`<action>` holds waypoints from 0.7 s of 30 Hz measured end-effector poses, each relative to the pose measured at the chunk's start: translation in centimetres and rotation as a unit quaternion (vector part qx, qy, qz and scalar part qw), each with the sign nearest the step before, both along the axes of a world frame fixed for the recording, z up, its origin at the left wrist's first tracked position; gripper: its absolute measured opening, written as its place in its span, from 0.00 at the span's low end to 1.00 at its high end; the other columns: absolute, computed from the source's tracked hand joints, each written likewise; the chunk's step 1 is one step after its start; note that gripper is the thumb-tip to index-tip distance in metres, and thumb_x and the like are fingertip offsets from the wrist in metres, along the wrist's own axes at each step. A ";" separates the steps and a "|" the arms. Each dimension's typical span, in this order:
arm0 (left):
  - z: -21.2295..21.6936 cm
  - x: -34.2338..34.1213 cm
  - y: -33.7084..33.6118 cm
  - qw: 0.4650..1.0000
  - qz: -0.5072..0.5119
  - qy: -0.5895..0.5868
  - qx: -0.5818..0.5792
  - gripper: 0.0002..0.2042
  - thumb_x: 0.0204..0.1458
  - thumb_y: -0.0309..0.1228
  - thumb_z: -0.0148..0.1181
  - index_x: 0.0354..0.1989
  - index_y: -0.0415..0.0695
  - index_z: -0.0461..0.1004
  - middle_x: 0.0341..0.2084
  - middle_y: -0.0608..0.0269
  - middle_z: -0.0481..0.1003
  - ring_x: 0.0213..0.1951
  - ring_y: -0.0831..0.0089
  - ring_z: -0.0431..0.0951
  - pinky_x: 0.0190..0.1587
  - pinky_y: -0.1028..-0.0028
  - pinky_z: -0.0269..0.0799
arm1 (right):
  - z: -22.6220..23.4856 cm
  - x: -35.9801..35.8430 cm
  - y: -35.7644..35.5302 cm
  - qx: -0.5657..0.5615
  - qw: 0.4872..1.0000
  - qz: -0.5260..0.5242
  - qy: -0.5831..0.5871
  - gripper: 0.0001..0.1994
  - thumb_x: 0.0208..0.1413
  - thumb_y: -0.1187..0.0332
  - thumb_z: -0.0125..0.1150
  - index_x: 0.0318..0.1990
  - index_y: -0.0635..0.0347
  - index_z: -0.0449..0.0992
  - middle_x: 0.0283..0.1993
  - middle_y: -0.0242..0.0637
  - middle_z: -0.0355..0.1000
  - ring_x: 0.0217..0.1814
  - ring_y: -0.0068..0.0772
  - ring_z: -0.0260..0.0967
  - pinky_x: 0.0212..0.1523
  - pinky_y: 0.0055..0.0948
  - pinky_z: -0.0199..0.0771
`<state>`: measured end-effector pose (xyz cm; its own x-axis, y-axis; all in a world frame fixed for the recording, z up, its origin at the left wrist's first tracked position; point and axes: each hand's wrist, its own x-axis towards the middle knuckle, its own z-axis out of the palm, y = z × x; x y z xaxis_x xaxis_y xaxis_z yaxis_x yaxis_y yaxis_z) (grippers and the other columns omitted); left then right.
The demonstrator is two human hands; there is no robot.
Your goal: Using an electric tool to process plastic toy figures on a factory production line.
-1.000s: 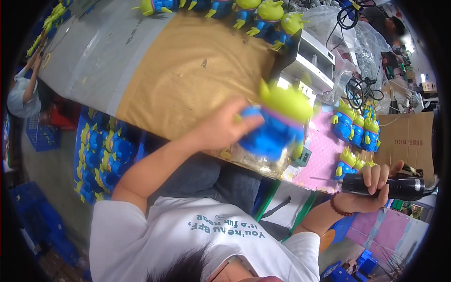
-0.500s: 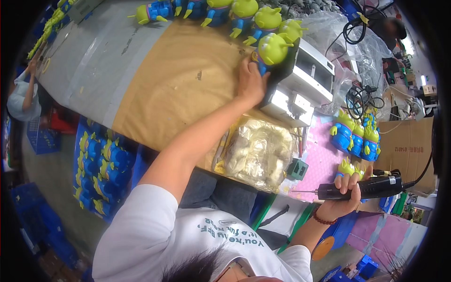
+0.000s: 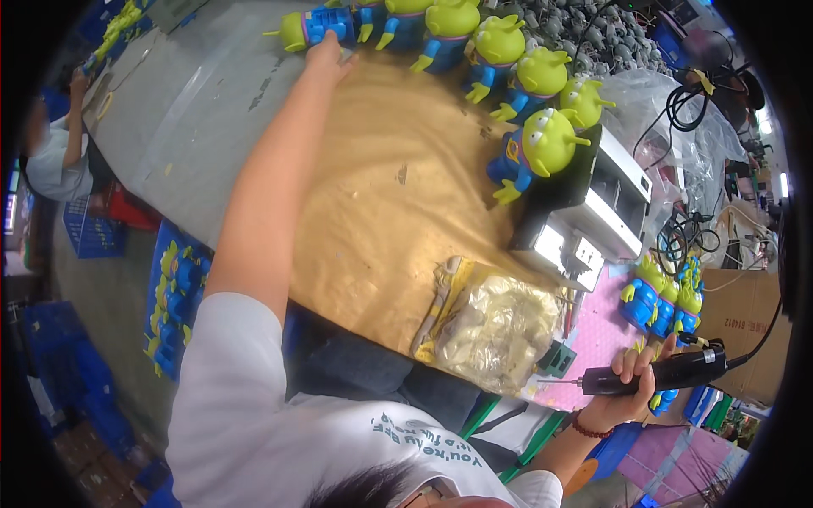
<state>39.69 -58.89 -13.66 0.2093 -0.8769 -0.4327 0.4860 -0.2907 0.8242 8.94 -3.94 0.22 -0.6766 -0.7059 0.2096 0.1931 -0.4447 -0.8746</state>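
Observation:
My left hand [image 3: 329,57] reaches to the far edge of the table, its fingers on the blue body of a green-headed toy figure [image 3: 294,32] that lies on its side. Raised at the right, my right hand [image 3: 628,385] is wrapped round a black electric screwdriver [image 3: 688,371], whose thin bit points left and whose cord runs off right. A row of similar toy figures [image 3: 498,41] curves along the far side. The nearest toy figure [image 3: 550,142] of that row leans beside a black and white device.
A clear plastic bag [image 3: 500,326] with pale contents lies at the near edge, by a small green block [image 3: 556,359]. The white device [image 3: 622,190] stands behind it. More figures [image 3: 648,292] stand at right; a blue crate [image 3: 169,296] of figures sits left. Another person [image 3: 59,161] is at far left.
My left hand has left the figure beside the device and moved far left to the lying figure. The screwdriver stays in my right hand. The whole view has shifted.

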 end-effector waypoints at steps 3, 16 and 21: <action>-0.4 1.0 -3.1 0.998 0.004 0.056 0.038 0.19 0.59 0.38 0.53 0.55 0.41 0.61 0.54 0.49 0.62 0.52 0.57 0.67 0.47 0.50 0.77 | 0.0 -0.4 -0.5 0.021 1.000 -0.012 0.013 0.33 0.57 0.74 0.48 0.69 0.61 0.41 0.31 0.31 0.56 0.25 0.17 0.53 0.28 0.20 0.60; -2.9 2.6 -8.6 0.774 0.028 -0.598 -0.205 0.18 0.55 0.35 0.56 0.41 0.27 0.70 0.38 0.32 0.74 0.44 0.43 0.75 0.46 0.55 0.68 | -1.3 -1.2 -0.6 0.047 0.998 -0.034 -0.017 0.25 0.57 0.75 0.48 0.63 0.65 0.53 0.29 0.29 0.53 0.26 0.18 0.52 0.30 0.21 0.58; -4.2 3.3 -8.9 0.661 0.003 -0.702 -0.263 0.23 0.51 0.40 0.60 0.45 0.29 0.70 0.42 0.35 0.73 0.47 0.44 0.73 0.50 0.56 0.67 | -0.6 -1.7 3.2 0.045 0.994 -0.093 -0.023 0.32 0.53 0.75 0.54 0.65 0.62 0.48 0.26 0.30 0.57 0.22 0.22 0.58 0.28 0.26 0.64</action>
